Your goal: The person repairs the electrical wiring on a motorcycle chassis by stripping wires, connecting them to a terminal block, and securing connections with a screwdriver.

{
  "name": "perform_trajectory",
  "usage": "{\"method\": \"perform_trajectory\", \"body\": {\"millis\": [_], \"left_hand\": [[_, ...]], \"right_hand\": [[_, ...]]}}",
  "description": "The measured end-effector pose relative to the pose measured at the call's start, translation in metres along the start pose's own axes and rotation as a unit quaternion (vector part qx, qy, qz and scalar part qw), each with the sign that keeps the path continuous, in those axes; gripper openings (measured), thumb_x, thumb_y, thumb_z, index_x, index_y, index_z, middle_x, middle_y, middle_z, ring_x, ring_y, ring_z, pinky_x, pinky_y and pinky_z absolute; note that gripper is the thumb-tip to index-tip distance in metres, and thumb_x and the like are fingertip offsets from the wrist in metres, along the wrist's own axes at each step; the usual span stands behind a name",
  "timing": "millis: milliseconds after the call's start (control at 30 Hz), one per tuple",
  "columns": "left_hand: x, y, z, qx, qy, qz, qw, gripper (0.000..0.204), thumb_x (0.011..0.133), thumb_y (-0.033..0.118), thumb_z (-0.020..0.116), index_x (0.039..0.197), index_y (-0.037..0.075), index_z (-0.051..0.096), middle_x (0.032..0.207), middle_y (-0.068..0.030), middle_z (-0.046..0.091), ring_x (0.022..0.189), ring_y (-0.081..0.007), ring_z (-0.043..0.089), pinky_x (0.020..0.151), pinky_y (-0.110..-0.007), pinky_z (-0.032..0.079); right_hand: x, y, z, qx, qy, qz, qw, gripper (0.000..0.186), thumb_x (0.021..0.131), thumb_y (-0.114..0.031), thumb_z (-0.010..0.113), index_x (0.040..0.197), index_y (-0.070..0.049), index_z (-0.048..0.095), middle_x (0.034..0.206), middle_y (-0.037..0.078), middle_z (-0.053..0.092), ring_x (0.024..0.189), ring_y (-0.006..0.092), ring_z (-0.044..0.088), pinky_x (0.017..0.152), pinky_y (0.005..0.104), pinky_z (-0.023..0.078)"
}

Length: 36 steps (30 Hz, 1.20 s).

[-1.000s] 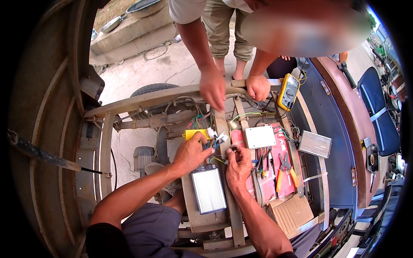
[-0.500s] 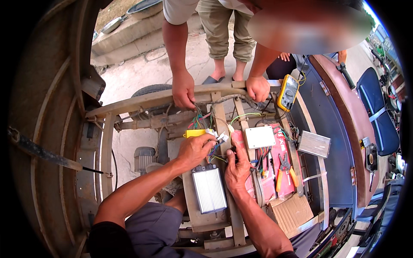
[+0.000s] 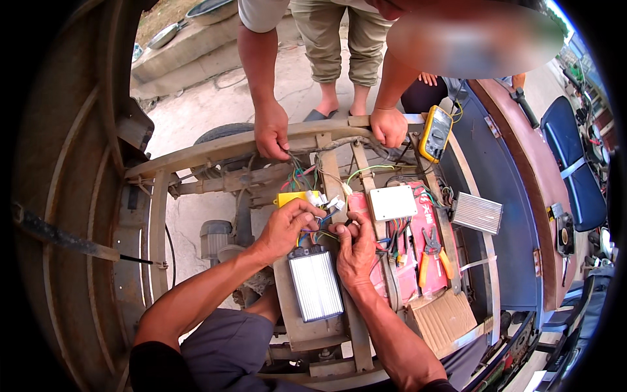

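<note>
My left hand [image 3: 282,230] is closed in a pinch on thin wires [image 3: 315,233] rising from a silver finned controller box [image 3: 315,286]. Close beside it, my right hand [image 3: 356,253] pinches with thumb and fingers at the same wire bundle; a small dark piece shows at its fingertips, too small to name. White plug connectors [image 3: 335,202] lie just beyond my fingers, next to a yellow box [image 3: 289,198]. The controller rests on a metal plate of the frame, below my hands.
A white box [image 3: 393,203] with coloured wires sits on red packs [image 3: 423,209]. Orange-handled pliers [image 3: 432,261], cardboard [image 3: 444,321], another finned box [image 3: 479,213] and a yellow multimeter [image 3: 436,134] lie rightward. Across the frame rail [image 3: 228,145], another person's hand [image 3: 271,134] holds wires.
My right hand has drawn in toward my left hand, its fingertips now at the wires above the controller. The left hand stays pinched. The whole view has shifted slightly.
</note>
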<state>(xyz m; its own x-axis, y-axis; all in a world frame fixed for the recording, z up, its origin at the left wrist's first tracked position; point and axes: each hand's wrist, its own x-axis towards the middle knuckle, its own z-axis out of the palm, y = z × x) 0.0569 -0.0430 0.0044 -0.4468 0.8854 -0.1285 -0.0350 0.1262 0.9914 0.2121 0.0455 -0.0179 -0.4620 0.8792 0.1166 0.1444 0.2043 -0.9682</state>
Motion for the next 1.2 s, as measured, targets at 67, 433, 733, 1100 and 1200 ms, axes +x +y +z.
{"method": "perform_trajectory", "body": {"millis": [67, 433, 733, 1100, 1200], "left_hand": [[0.000, 0.002, 0.002, -0.020, -0.025, 0.002, 0.999, 0.016, 0.102, 0.010, 0.052, 0.113, 0.000, 0.059, 0.101, -0.0077, 0.069, 0.085, -0.0120, 0.064, 0.079, -0.027, 0.053], [-0.004, 0.006, 0.004, 0.001, -0.040, -0.065, 0.997, 0.019, 0.095, 0.009, 0.065, 0.111, 0.000, 0.064, 0.089, -0.0028, 0.067, 0.076, -0.0074, 0.059, 0.067, -0.024, 0.050], [-0.005, 0.010, 0.006, 0.060, -0.023, -0.018, 0.998, 0.021, 0.089, 0.006, 0.071, 0.108, -0.002, 0.067, 0.092, -0.0026, 0.070, 0.081, -0.0069, 0.062, 0.073, -0.024, 0.052], [-0.007, 0.012, 0.008, 0.077, 0.000, -0.005, 0.997, 0.020, 0.088, 0.003, 0.070, 0.107, -0.002, 0.069, 0.088, -0.0015, 0.069, 0.075, -0.0064, 0.060, 0.068, -0.024, 0.051], [-0.007, 0.010, 0.006, 0.083, -0.001, -0.009, 0.997, 0.018, 0.088, 0.004, 0.071, 0.105, -0.002, 0.070, 0.089, -0.0014, 0.069, 0.078, -0.0059, 0.061, 0.071, -0.023, 0.051]], "right_hand": [[-0.002, 0.013, 0.003, 0.019, 0.003, 0.036, 0.999, 0.016, 0.095, -0.008, 0.062, 0.111, -0.003, 0.064, 0.081, 0.009, 0.072, 0.073, 0.0227, 0.068, 0.071, 0.0348, 0.052], [0.003, 0.010, -0.002, -0.062, -0.042, -0.138, 0.988, 0.017, 0.087, -0.003, 0.065, 0.104, -0.004, 0.067, 0.082, 0.012, 0.063, 0.078, 0.0299, 0.062, 0.071, 0.0393, 0.049], [0.004, 0.001, -0.006, -0.111, -0.083, -0.140, 0.980, 0.016, 0.090, -0.006, 0.061, 0.105, -0.006, 0.068, 0.081, 0.011, 0.056, 0.079, 0.0307, 0.057, 0.072, 0.0413, 0.045], [0.004, -0.001, -0.007, -0.125, -0.093, -0.144, 0.977, 0.015, 0.091, -0.009, 0.061, 0.104, -0.007, 0.067, 0.082, 0.011, 0.056, 0.080, 0.0307, 0.056, 0.072, 0.0415, 0.044], [0.005, 0.000, -0.008, -0.125, -0.099, -0.135, 0.978, 0.015, 0.090, -0.008, 0.061, 0.104, -0.007, 0.067, 0.082, 0.011, 0.055, 0.081, 0.0317, 0.055, 0.073, 0.0422, 0.043]]}}
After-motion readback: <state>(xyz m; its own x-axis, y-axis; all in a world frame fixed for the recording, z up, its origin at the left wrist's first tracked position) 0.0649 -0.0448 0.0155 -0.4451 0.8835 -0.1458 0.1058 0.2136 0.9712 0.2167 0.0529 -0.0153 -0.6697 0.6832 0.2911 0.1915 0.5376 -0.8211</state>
